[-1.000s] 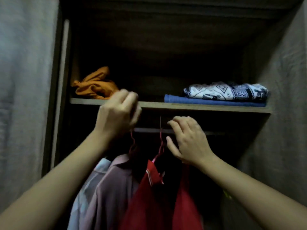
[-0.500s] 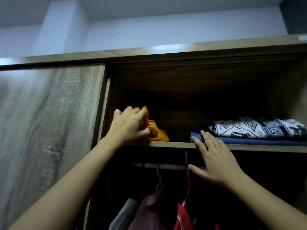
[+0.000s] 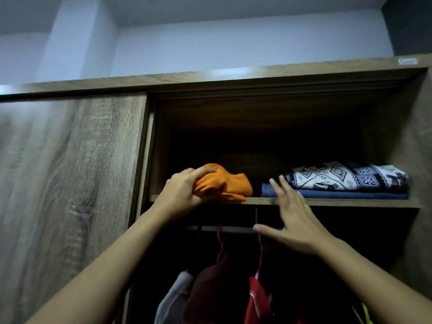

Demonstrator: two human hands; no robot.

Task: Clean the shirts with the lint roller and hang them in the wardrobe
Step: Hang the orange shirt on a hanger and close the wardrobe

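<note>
I face the open wooden wardrobe [image 3: 257, 73]. My left hand [image 3: 182, 192] grips a crumpled orange garment [image 3: 226, 184] at the left end of the upper shelf [image 3: 350, 202]. My right hand [image 3: 292, 216] is spread open in front of the shelf edge, holding nothing, its thumb near the hanging rail [image 3: 231, 229]. Below the rail hang a dark maroon shirt [image 3: 215, 291], a red shirt [image 3: 257, 302] and a pale grey shirt [image 3: 173, 298] on pink hangers [image 3: 219, 242]. No lint roller is in view.
A folded black-and-white patterned garment [image 3: 346, 176] lies on a folded blue one [image 3: 339, 195] at the shelf's right. The sliding door [image 3: 70, 183] covers the wardrobe's left half. A yellow-green item [image 3: 364, 312] shows at the bottom right.
Both hands left the hangers on the rail and rose to the shelf. My left hand closed on the orange garment and has drawn it to the shelf's front edge. The view tilted upward.
</note>
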